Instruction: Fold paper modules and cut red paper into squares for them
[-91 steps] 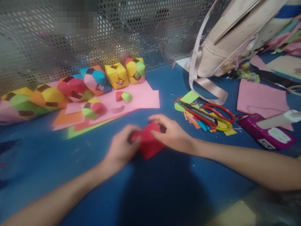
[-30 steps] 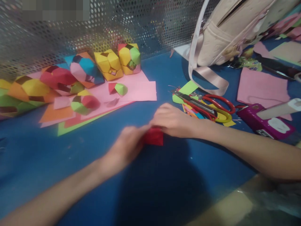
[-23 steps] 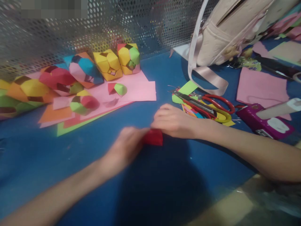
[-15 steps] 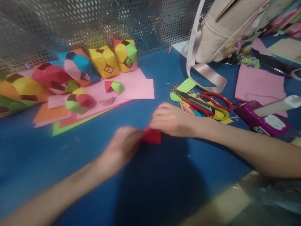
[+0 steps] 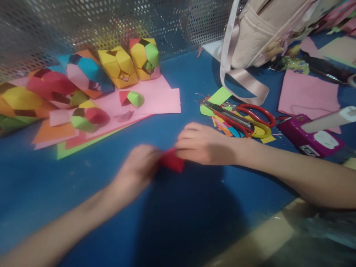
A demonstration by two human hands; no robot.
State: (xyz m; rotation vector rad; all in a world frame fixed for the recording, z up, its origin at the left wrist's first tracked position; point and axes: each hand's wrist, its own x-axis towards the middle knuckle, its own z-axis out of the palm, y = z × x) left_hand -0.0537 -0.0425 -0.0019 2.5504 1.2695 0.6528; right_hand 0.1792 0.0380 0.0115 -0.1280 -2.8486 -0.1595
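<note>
A small folded piece of red paper (image 5: 172,163) lies on the blue table (image 5: 194,207) between my two hands. My left hand (image 5: 137,170) is blurred by motion and presses against the paper's left edge with its fingers curled. My right hand (image 5: 204,144) rests on the paper's right side, its fingers bent down over the paper and pinning it. Most of the red paper is hidden under the fingers.
Several folded paper polyhedra (image 5: 118,66) sit on pink sheets (image 5: 158,100) at the back left before a perforated metal wall (image 5: 97,22). Red scissors (image 5: 250,118) and a utility knife lie on paper scraps. A pale backpack (image 5: 264,33), pink paper (image 5: 306,94) and a magenta device (image 5: 311,137) stand to the right.
The red paper has shrunk from a larger flat piece to a small folded one. Both hands have stayed on it, the left hand moving along its left edge. The view has shifted slightly.
</note>
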